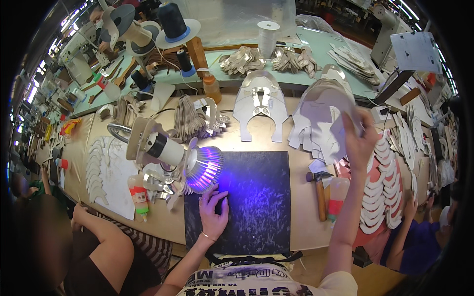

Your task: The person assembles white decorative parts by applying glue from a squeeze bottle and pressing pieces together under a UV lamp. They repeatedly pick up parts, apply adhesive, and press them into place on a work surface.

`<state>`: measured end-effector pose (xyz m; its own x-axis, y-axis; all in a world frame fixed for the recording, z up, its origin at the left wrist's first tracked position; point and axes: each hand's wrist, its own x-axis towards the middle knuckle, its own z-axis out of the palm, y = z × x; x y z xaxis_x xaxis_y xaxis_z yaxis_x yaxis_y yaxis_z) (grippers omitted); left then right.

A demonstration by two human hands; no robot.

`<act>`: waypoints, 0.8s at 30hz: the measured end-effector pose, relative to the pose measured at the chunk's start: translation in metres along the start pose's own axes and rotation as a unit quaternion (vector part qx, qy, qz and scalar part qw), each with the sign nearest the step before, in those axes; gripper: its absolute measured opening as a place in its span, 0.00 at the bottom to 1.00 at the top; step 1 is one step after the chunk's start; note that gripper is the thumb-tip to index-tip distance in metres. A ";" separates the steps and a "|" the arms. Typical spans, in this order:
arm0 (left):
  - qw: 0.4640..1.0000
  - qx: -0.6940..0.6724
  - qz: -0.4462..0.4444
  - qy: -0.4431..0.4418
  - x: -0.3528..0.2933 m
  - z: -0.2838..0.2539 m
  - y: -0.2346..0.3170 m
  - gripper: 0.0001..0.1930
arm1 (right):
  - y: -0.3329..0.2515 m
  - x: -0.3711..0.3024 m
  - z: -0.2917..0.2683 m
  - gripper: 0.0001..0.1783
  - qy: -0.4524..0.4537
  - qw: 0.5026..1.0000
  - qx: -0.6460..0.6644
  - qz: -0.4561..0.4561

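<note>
My left hand (213, 214) is over the black work board (256, 207), its fingers apart and nothing visible in them. Its fingertips are just below the ribbed head of a lamp (204, 167), which casts violet-blue light onto the board. Out to the right, my right hand (360, 135) is at a pile of pale shoe upper pieces (308, 126). Its fingers are closed on the edge of a pale shoe upper piece (328, 98), smeared by motion. Left of that pile lies a flat, pale shoe upper (260, 106) with a metallic-looking middle.
Right of the board lie a hammer (321, 197) and a glue bottle (338, 197). Curved white pieces (377, 197) cover a red sheet. Another bottle (139, 197) lies left. Behind are stacked pieces (189, 118) and thread spools (173, 22). Co-workers sit on both sides.
</note>
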<state>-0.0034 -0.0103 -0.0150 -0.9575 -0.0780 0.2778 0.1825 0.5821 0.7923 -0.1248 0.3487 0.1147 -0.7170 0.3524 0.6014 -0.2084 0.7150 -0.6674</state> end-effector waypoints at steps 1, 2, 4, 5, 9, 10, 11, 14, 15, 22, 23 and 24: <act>1.000 -0.007 -0.006 -0.004 0.000 0.000 0.000 0.11 | -0.021 -0.006 -0.008 0.17 0.027 0.997 0.068 0.014; 1.000 0.008 0.006 -0.005 0.000 0.000 0.000 0.11 | -0.040 -0.013 -0.014 0.18 0.053 0.989 0.135 0.028; 1.000 0.017 0.011 -0.009 0.000 -0.001 0.000 0.11 | -0.068 -0.024 -0.022 0.20 0.052 0.969 0.228 0.086; 1.000 0.016 0.019 -0.007 0.001 -0.001 0.000 0.11 | -0.077 -0.031 -0.024 0.20 0.023 0.958 0.253 0.130; 1.000 -0.010 0.014 -0.001 0.000 -0.003 0.000 0.12 | -0.074 -0.056 -0.004 0.25 -0.238 0.879 0.296 0.288; 0.999 -0.039 0.000 -0.008 0.000 -0.004 0.000 0.12 | -0.068 -0.067 0.004 0.27 -0.239 0.888 0.275 0.281; 0.997 -0.075 -0.027 -0.013 0.001 -0.006 -0.001 0.12 | -0.060 -0.079 0.014 0.29 -0.239 0.895 0.268 0.264; 0.998 -0.054 -0.010 0.010 0.003 -0.012 -0.001 0.13 | -0.031 -0.107 0.008 0.37 -0.227 0.961 -0.044 0.153; 0.996 -0.076 -0.039 0.005 0.003 -0.014 0.000 0.14 | -0.022 -0.115 -0.005 0.39 -0.211 0.953 -0.197 0.096; 0.989 0.085 0.007 -0.121 0.003 -0.012 0.018 0.24 | 0.025 -0.158 -0.070 0.51 -0.220 0.871 -0.363 0.248; 0.986 0.093 0.018 -0.141 0.004 -0.008 0.019 0.25 | 0.030 -0.159 -0.071 0.51 -0.238 0.866 -0.355 0.259; 0.983 0.100 0.035 -0.150 0.005 -0.002 0.021 0.25 | 0.034 -0.156 -0.073 0.49 -0.252 0.873 -0.312 0.277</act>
<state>-0.0043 -0.0007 0.0042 -0.9723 0.1927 0.1324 0.2321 0.7269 0.6464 0.0285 0.3619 0.0301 -0.8278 0.5497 -0.1124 0.5528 0.7648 -0.3310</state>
